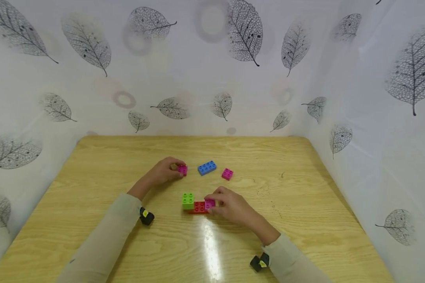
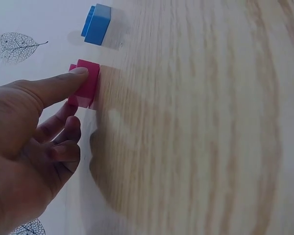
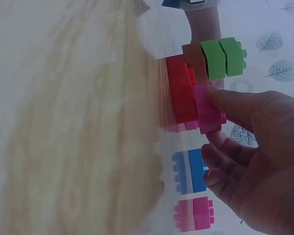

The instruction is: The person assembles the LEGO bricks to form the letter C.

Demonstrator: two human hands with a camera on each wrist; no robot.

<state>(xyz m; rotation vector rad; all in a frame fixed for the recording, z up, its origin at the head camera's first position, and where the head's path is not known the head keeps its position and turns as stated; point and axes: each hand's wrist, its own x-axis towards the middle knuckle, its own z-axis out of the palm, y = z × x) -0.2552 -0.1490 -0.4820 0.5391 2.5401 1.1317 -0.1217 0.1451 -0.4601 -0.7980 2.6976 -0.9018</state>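
Over the left part of the wooden table (image 1: 304,177), a light sleeve (image 1: 102,239) with a black wrist device (image 1: 146,216) leads up to the left hand (image 1: 161,171), which pinches a pink brick (image 1: 182,170) between thumb and fingers, about midway along the table and nearer its far edge than the build described next. Slightly right of that brick and closer to the table's near side, two green bricks (image 1: 188,201) are stacked on a brownish brick (image 3: 196,62), which sits on the left end of a long red brick (image 1: 199,206). Beyond this build, towards the far edge, lies a blue brick (image 1: 207,168), studs up and set at a slant. At the red brick's right end is a second pink brick (image 1: 209,204), pinched between the thumb and fingers of the right hand (image 1: 235,206); whether it is fully seated I cannot tell. A third pink brick (image 1: 227,174) lies just right of the blue one, well apart from the table's far right corner.
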